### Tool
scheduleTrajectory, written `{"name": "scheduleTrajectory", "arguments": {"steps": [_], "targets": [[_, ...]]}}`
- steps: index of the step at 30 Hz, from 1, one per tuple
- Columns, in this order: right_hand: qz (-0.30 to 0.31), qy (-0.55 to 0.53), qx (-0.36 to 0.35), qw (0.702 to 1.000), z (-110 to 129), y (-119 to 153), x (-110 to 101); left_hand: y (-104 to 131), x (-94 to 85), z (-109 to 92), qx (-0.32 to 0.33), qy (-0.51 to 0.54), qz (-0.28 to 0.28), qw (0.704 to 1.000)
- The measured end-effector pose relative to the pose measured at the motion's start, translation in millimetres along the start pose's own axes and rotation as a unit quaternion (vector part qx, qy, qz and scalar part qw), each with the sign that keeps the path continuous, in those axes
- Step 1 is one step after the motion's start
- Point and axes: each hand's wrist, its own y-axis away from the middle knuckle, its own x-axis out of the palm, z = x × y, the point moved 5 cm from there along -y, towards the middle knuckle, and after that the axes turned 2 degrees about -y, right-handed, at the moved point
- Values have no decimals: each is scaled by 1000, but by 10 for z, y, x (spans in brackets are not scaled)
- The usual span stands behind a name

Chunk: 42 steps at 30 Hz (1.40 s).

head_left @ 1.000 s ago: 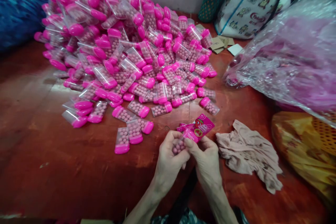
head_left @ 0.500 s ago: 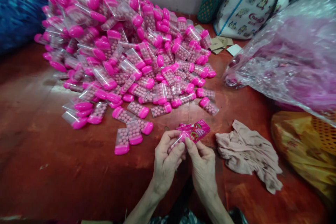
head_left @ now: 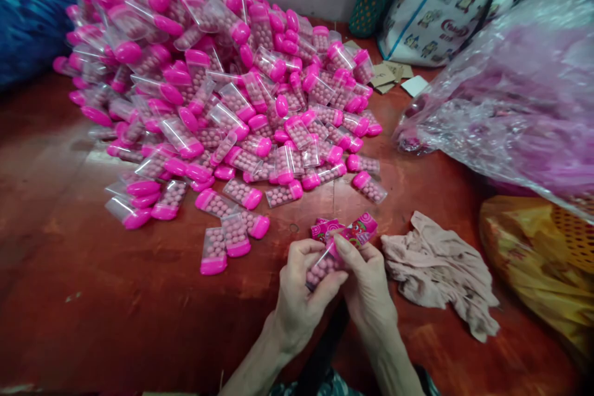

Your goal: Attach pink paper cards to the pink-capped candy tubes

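Observation:
A small clear candy box [head_left: 321, 269] with pink balls inside is held between both hands at the lower middle. My left hand [head_left: 297, 294] is closed around its left side, with the thumb across the lower end. My right hand [head_left: 369, 281] pinches its upper end, thumb on top, where a pink printed label [head_left: 365, 227] sticks out beyond the fingers. The label's other part shows above the left fingers. Whether it wraps the box or only lies against it, I cannot tell. The right fingertips under the box are hidden.
A large heap of pink-capped candy boxes [head_left: 236, 111] covers the red tabletop [head_left: 139, 309] ahead. Right of my hands lies a crumpled cloth [head_left: 440, 266]. Farther right are a yellow plastic bag [head_left: 520, 247] and a clear plastic bag [head_left: 510, 93]. Cardboard pieces [head_left: 387, 76] lie near a white printed bag [head_left: 436, 12].
Both hands have shifted slightly right and down. The candy box has turned so its pink balls show more plainly, and the right thumb now covers more of the label's middle.

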Motion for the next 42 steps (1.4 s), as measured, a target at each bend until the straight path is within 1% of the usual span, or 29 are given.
{"name": "scheduleTrajectory", "arguments": {"steps": [4,7,11,14,17,19,21,25,27,30,34,37,39,42], "targets": [[-7,38,-1,999,-76,42,-18,32,-16,42,7,41,12,999],[-15,73,-8,997,-141,60,-55,55,-28,102,-12,66,5,998],[-12,96,-17,995,-159,52,-95,49,2,148,-72,112,1,991],[28,76,-15,997,-121,30,-95,26,42,133,-123,157,4,980],[57,56,-18,997,-55,3,-109,-1,86,80,-132,191,31,972],[57,62,-29,996,-12,-11,-129,-9,113,49,-120,201,60,970],[43,80,-41,995,11,-17,-146,-2,127,42,-110,194,75,972],[15,111,-50,992,-30,14,-136,41,104,60,-90,148,41,984],[8,117,-47,992,-71,43,-116,61,87,65,-82,133,11,988],[7,116,-50,992,-102,79,-84,50,73,72,-92,161,-17,983],[58,103,-62,991,-74,78,-14,-44,64,86,-153,259,4,954],[88,122,-94,984,-5,65,30,-97,19,96,-187,302,5,935],[96,157,-117,976,40,75,58,-105,-2,93,-185,301,5,935],[90,214,-149,961,79,135,100,-84,-18,79,-158,281,-16,947]]}}
